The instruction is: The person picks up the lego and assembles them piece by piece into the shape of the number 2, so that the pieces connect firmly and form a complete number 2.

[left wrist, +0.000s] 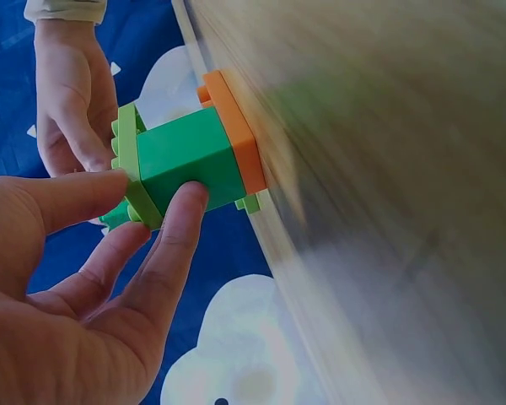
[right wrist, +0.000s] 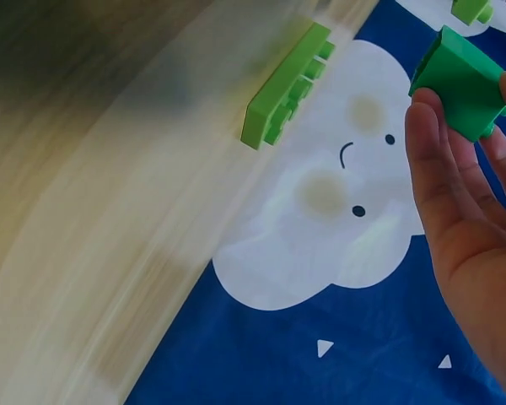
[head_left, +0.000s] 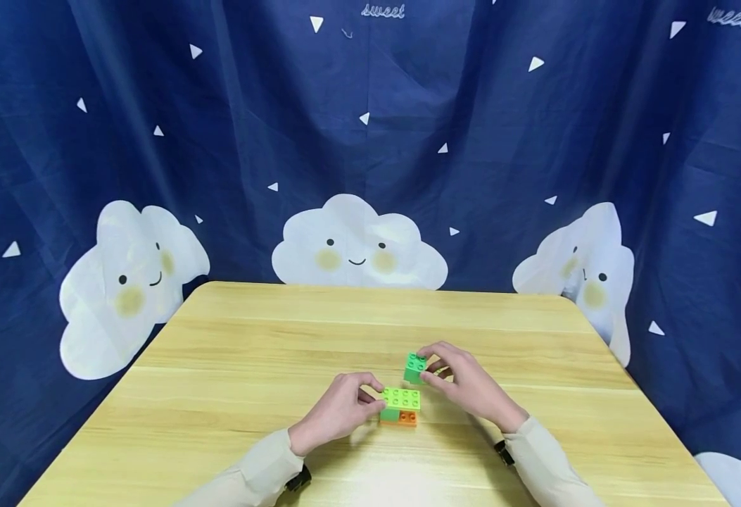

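At the near edge of the table [head_left: 218,394], two pale sleeves [head_left: 250,472] are noted, with a black device [head_left: 298,479] worn at each wrist. Just beyond, a stack of toy bricks is found set on the wood: an orange plate [head_left: 407,420] at the bottom, a green block [head_left: 390,415] over its left half, and a lime plate [head_left: 402,398] on top. Two orange studs are left exposed beneath the overhang. The stack is pinched at its left end by the left hand [head_left: 341,407], whose fingers are partly closed on the lime plate and the green block. Slightly farther off, a second green block [head_left: 414,374] is gripped between thumb and fingers of the right hand [head_left: 465,380] and is held clear of the tabletop. Behind that hand, a lime brick [right wrist: 280,93] is laid studs up on the table. The background is closed off by a blue curtain [head_left: 370,162], printed with smiling clouds [head_left: 357,232] and white triangles.
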### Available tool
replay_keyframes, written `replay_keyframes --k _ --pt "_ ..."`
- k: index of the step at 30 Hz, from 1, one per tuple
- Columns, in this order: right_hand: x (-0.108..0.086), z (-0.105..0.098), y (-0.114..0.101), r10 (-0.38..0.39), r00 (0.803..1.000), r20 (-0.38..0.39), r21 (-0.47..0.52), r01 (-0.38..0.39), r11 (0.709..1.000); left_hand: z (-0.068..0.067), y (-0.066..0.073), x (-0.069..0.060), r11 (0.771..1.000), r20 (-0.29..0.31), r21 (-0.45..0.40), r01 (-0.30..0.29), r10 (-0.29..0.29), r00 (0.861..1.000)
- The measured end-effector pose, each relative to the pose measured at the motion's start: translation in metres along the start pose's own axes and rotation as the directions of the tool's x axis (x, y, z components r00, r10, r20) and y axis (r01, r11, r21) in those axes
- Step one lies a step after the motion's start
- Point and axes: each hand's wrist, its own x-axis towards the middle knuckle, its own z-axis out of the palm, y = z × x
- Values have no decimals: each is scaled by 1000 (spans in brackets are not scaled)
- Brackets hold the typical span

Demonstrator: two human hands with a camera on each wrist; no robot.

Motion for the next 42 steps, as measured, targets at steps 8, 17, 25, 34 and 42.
replay_keyframes --k 8,17,25,34,42 --pt "-8 -6 -4 -27 1000 -10 -25 27 999 0 1 -1 1000 -8 2 1 -1 1000" --pt "-17 -7 -6 -99 995 -4 -7 99 995 0 0 0 1000 -8 -8 4 -4 1000" --pt "-19 -6 -14 -147 989 36 1 147 989 1 -1 0 1000 -3 -27 -2 2 1000" --pt "-19 -7 -17 -104 990 97 12 103 995 1 -1 0 1000 -7 -8 -2 2 1000" --pt "-19 -5 -17 -112 987 118 15 111 994 1 -1 1 1000 -11 5 -5 5 1000"
